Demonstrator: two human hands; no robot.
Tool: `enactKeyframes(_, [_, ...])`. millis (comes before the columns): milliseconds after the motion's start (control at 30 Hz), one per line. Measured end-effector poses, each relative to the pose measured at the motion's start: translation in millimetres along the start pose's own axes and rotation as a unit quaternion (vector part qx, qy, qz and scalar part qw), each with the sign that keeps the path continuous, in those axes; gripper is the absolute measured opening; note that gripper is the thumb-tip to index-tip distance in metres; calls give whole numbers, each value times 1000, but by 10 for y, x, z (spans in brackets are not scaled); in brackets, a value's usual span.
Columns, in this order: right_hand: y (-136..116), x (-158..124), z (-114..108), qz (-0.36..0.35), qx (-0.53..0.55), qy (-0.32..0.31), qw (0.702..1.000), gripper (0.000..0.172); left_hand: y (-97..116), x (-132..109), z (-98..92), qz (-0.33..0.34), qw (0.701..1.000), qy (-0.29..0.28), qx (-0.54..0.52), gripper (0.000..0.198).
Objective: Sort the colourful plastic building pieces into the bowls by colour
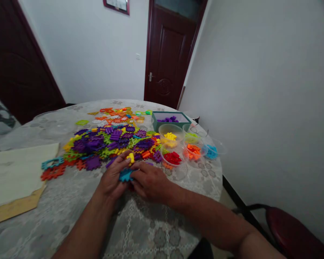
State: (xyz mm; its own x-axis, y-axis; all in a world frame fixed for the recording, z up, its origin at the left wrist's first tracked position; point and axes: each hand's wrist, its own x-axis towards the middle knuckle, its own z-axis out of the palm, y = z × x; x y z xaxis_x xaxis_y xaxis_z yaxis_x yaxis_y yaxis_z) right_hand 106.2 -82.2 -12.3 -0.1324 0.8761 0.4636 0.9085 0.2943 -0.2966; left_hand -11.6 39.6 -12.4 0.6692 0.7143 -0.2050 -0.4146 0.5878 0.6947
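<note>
My left hand [112, 180] and my right hand [149, 181] meet over the patterned tablecloth [70, 216], both gripping a blue gear-edged plastic toy piece [125, 175]. A dark red piece [130, 186] shows just beneath it, partly hidden by my fingers. A small yellow plastic piece [130, 157] sits at my left fingertips, and I cannot tell whether they hold it. Just beyond my hands lies a wide spread of purple, green, orange and yellow toy pieces [108, 142].
Clear round bowls [171, 135] hold sorted yellow, red, orange, green and blue pieces at the right of the round table. A teal box [171, 120] holds purple pieces behind them. A pale board [16, 172] lies at the left, and a red stool [294, 230] stands at lower right.
</note>
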Motion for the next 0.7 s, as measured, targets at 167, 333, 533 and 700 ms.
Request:
enactKeyframes(167, [-31, -159, -267, 105, 117, 37, 987, 13, -18, -32, 44, -14, 999, -17, 33, 46])
enactKeyframes(333, [254, -479, -721, 330, 361, 167, 856, 24, -18, 12, -17, 10, 999, -14, 38, 46])
enactKeyframes(533, [870, -989, -1228, 381, 274, 322, 822, 50, -47, 56, -45, 20, 998, -21, 60, 49])
enactKeyframes(700, [1236, -1376, -1574, 414, 118, 332, 839, 50, -94, 83, -65, 15, 995, -23, 98, 47])
